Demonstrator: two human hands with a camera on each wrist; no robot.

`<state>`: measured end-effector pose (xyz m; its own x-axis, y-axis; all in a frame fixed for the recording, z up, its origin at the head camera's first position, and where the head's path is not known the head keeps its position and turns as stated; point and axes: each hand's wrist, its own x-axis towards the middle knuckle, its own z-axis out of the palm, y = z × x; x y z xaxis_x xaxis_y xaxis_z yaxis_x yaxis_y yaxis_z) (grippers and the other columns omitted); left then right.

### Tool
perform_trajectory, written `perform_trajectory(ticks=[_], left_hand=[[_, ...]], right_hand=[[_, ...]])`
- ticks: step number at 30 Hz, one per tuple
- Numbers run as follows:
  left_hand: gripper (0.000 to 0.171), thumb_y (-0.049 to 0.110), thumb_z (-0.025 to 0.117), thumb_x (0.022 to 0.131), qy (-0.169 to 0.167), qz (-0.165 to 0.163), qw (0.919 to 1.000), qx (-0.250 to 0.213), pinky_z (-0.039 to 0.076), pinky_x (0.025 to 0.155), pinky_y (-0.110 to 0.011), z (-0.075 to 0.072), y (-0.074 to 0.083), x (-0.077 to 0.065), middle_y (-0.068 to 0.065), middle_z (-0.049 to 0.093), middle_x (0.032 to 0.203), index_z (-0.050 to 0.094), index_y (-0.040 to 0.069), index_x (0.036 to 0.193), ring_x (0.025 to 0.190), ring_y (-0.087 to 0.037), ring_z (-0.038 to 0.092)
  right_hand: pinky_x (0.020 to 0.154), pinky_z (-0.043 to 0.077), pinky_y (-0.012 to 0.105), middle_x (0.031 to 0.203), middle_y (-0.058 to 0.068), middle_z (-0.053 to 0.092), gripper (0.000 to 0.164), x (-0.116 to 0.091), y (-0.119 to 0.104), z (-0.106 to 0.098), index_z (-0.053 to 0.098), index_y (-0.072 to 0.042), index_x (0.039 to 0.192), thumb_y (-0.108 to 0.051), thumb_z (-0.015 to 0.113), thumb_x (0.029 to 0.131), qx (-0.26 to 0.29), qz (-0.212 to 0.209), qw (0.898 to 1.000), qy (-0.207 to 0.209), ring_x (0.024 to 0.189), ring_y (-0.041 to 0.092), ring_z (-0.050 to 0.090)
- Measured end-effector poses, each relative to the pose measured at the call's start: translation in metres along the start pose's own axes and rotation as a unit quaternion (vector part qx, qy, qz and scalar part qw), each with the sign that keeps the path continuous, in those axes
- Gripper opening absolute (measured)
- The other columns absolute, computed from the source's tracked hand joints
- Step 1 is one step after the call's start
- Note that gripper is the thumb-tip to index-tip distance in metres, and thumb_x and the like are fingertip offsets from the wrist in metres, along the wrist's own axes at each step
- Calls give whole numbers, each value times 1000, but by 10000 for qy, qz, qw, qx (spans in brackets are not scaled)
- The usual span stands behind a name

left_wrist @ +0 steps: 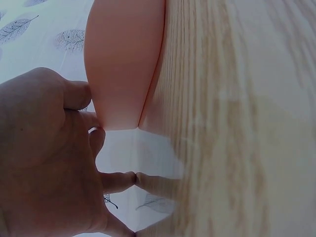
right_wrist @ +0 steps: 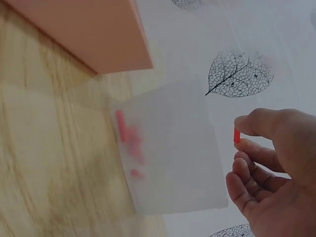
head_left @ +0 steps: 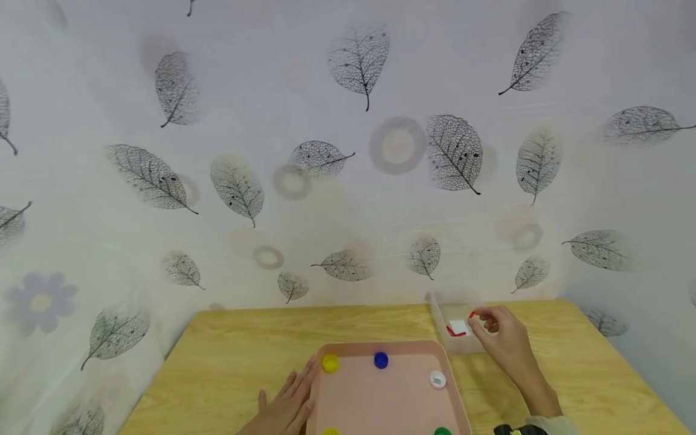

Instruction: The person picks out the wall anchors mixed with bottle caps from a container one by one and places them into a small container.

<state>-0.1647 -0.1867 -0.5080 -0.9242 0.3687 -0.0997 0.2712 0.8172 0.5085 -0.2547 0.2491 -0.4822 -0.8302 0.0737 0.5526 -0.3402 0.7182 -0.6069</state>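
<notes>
Between thumb and forefinger, my right hand [head_left: 505,341] pinches a small red stick [right_wrist: 237,134] above the right side of a translucent plastic box [right_wrist: 173,153]. More red pieces [head_left: 455,332] lie inside that box beside a white square [head_left: 458,327]; through its wall they look blurred in the right wrist view. My left hand [head_left: 287,403] rests at the left side of a pink tray [head_left: 375,348], fingers stretched and touching its outer wall. In the tray sit round caps: a yellow one [head_left: 330,363], a blue one [head_left: 381,360] and a white one [head_left: 437,379].
Another yellow cap [head_left: 330,431] and a green cap [head_left: 443,431] show at the bottom of the head view. The wooden table [head_left: 244,332] ends against a wall [head_left: 337,211] with leaf prints. A black object [head_left: 519,430] appears by the right sleeve.
</notes>
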Motion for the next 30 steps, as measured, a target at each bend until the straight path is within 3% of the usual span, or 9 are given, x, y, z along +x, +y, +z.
perform_trajectory(ticks=[10, 18, 26, 30], left_hand=[[58, 52, 21, 101, 33, -40, 10000, 60, -2, 81, -85, 2, -2, -2, 0, 11, 158, 5, 30, 153, 137, -43, 20], [59, 53, 21, 101, 6, -132, 9999, 24, -4, 82, -84, 5, -3, -4, 0, 12, 158, 3, 33, 153, 139, -41, 19], [56, 46, 23, 103, 198, 299, 9992, 172, -1, 78, -86, -5, -5, 3, 5, 10, 158, 4, 31, 153, 138, -42, 20], [57, 48, 22, 103, 157, 289, 9992, 208, 0, 81, -85, -12, -7, 2, 7, 11, 158, 2, 32, 153, 139, -39, 19]], right_hand=[[60, 43, 25, 83, 3, 57, 17, -1, 6, 6, 68, -5, 94, -18, 72, 85, -180, 67, 9998, -56, 70, 12, 50], [60, 43, 26, 81, 5, 59, 17, 0, 7, 8, 68, -5, 93, -16, 75, 81, -251, -140, 9996, 74, 69, 12, 51], [61, 44, 21, 82, 5, 58, 21, 4, 7, 5, 68, -3, 98, -19, 72, 85, -82, 60, 9999, 85, 69, 12, 51], [65, 46, 16, 87, 2, 61, 19, 6, 2, 4, 68, -5, 100, -19, 70, 87, 197, 114, 9996, 184, 71, 8, 54]])
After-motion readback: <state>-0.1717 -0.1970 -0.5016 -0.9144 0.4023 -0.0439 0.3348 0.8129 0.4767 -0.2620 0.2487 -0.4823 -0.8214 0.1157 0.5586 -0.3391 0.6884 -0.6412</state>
